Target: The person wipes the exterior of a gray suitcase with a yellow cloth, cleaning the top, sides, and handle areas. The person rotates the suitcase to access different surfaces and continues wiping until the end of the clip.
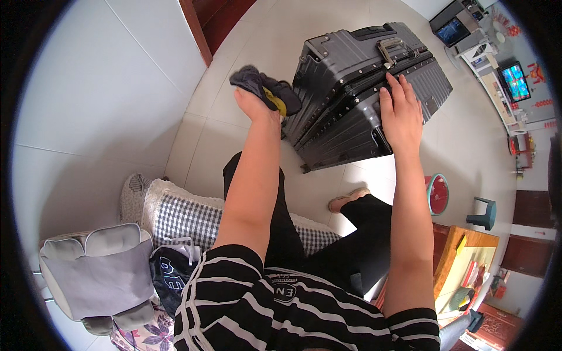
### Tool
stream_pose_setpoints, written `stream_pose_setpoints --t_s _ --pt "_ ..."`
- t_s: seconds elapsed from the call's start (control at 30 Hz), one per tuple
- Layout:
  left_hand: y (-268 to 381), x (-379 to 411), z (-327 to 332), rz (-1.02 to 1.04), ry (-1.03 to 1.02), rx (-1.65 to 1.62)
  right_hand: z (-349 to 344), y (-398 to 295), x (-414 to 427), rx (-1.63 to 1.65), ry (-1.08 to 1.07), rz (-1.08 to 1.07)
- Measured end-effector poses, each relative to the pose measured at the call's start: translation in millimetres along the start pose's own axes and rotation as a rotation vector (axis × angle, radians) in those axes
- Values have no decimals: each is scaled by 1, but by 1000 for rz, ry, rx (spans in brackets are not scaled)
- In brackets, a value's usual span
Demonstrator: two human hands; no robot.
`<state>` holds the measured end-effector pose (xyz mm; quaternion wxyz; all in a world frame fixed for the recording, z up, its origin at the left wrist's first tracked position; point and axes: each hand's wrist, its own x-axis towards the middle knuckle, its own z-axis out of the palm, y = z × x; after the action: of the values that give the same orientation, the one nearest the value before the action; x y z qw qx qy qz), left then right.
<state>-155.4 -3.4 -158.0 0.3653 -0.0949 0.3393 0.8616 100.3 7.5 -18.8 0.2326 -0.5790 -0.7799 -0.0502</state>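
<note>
A dark grey cloth with a yellow part (pixel 287 94) is bunched in my left hand (pixel 254 103), just left of the suitcase and partly over its edge in view. My right hand (pixel 400 112) rests palm down on the top of a grey hard-shell suitcase (pixel 333 66), with its fingertips close below the metal carrying handle (pixel 386 50). The case stands on the floor and has ribbed sides, riveted black edging and a seam along its middle. Whether the cloth touches the case cannot be made out.
Beside my left leg is a seat with a checked cover (pixel 189 215), holding a black bag (pixel 171 274) and a grey cushion (pixel 105 272). On the right are a red basin (pixel 438 195), a teal stool (pixel 483 215) and a wooden table (pixel 448 259). A white wall (pixel 101 96) borders the left.
</note>
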Motion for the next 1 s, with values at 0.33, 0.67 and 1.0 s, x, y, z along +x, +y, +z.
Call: stream_pose_setpoints --t_s 0.33,0.67,1.0 --pt "-114 12 -22 347 -60 746 5 -11 3 -59 34 -25" --pt "-153 47 -102 -249 -109 1639 10 -8 8 -100 18 -25" --pt "-92 -60 -21 256 -429 1388 20 4 15 -159 29 39"
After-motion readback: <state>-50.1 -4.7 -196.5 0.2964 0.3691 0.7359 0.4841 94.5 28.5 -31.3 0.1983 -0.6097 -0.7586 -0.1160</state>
